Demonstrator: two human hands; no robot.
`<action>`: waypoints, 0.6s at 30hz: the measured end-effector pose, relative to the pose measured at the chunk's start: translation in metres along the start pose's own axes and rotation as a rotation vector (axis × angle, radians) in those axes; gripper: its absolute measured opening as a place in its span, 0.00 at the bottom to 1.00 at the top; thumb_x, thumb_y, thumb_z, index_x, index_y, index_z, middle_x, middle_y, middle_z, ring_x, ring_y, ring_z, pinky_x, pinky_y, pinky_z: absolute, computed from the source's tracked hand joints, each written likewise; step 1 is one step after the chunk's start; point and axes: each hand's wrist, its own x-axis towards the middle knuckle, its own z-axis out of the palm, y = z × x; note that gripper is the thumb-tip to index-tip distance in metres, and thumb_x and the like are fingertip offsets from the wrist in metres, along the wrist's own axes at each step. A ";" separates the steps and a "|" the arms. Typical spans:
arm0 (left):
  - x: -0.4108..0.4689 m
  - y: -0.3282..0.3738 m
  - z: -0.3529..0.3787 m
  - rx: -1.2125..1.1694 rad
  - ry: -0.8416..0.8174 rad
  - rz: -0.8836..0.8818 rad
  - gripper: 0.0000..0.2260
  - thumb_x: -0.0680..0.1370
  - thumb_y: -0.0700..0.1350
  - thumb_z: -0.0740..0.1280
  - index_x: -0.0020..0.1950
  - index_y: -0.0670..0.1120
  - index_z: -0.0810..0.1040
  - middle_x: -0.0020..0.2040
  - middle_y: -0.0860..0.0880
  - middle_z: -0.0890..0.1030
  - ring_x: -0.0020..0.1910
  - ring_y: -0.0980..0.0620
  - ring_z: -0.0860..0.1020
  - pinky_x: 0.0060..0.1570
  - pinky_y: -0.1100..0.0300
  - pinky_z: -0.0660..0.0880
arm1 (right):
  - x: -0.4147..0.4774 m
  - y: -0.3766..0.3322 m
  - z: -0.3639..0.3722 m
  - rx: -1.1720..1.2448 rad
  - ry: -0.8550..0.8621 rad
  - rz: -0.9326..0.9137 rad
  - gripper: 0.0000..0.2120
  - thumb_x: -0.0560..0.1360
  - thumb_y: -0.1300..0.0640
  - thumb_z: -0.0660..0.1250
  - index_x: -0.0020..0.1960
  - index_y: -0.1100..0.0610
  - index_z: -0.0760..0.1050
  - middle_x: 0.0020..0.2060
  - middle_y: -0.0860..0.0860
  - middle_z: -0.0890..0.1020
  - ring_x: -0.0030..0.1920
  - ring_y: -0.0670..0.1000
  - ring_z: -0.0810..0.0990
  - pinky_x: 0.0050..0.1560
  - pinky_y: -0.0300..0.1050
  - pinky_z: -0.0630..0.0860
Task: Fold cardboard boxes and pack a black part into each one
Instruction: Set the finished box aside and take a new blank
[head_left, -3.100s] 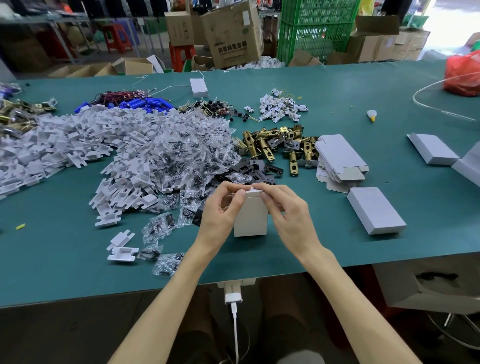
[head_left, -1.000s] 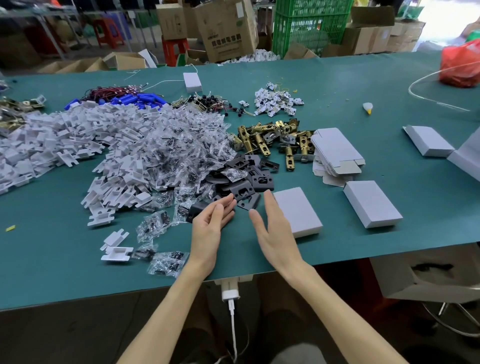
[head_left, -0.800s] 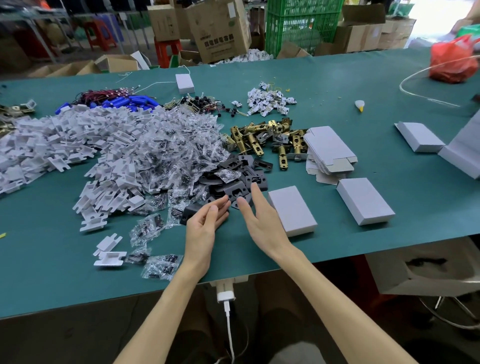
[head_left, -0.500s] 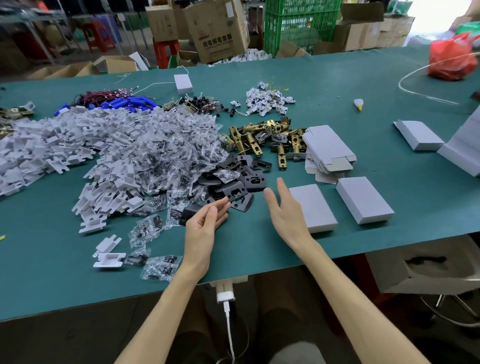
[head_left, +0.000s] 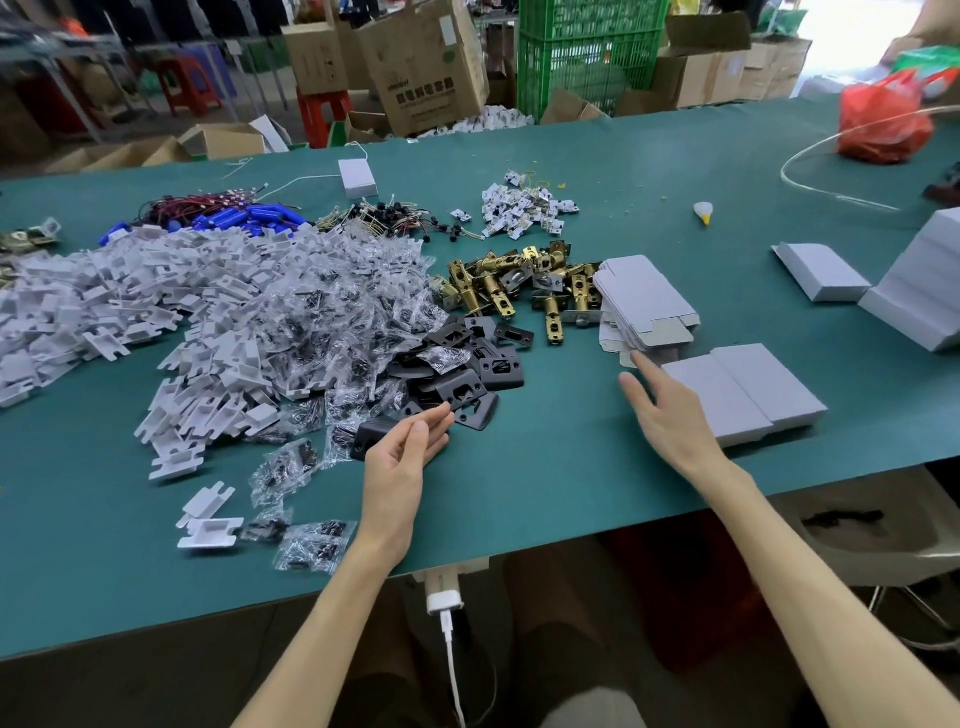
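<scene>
Head camera looks down on a green table (head_left: 545, 493). Nearest, a white charger (head_left: 444, 595) hangs at the table edge, below the left wrist. The left hand (head_left: 402, 460) rests low over the table with the palm turned sideways. Its fingers are almost straight and pressed together, and they hold nothing. A black part (head_left: 371, 435) lies just beside the thumb; I cannot tell if they touch. Left of this wrist are some small clear bags (head_left: 311, 545) with dark pieces inside.

The right hand (head_left: 670, 421) is over the table with straight, spread fingers, and it also holds nothing. Just to the right of these fingers, two closed boxes (head_left: 711, 405) lie flat, side by side and touching each other.

The left fingertips reach the near edge of a pile of black plates (head_left: 470, 371). Just beyond the right fingertips there is a stack of flat boxes (head_left: 641, 301), not yet folded. Beyond and between both sets of fingertips lie brass latches (head_left: 506, 286). Far to the left of the left fingers spreads a big heap of white plastic pieces (head_left: 130, 291). Far beyond the right fingers, a red bag (head_left: 883, 130) sits on the table.
</scene>
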 end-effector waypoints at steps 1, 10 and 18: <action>0.000 0.000 0.000 0.003 0.000 -0.001 0.13 0.87 0.40 0.59 0.66 0.42 0.82 0.61 0.50 0.86 0.64 0.51 0.83 0.68 0.55 0.77 | 0.000 0.002 -0.003 -0.003 -0.012 -0.005 0.26 0.85 0.47 0.60 0.80 0.54 0.65 0.74 0.51 0.73 0.75 0.52 0.69 0.75 0.46 0.62; 0.001 0.000 0.001 0.036 -0.004 -0.005 0.13 0.87 0.40 0.60 0.65 0.43 0.82 0.60 0.50 0.86 0.63 0.52 0.83 0.67 0.57 0.77 | 0.058 -0.030 0.002 -0.338 0.126 -0.179 0.27 0.84 0.55 0.62 0.79 0.63 0.61 0.78 0.59 0.64 0.79 0.57 0.58 0.79 0.50 0.55; 0.000 0.000 0.002 0.064 -0.010 -0.004 0.13 0.87 0.40 0.60 0.64 0.45 0.83 0.60 0.51 0.86 0.62 0.52 0.83 0.66 0.58 0.78 | 0.081 -0.020 0.002 -0.715 0.148 -0.114 0.10 0.79 0.70 0.59 0.59 0.65 0.73 0.59 0.61 0.78 0.61 0.63 0.71 0.54 0.54 0.70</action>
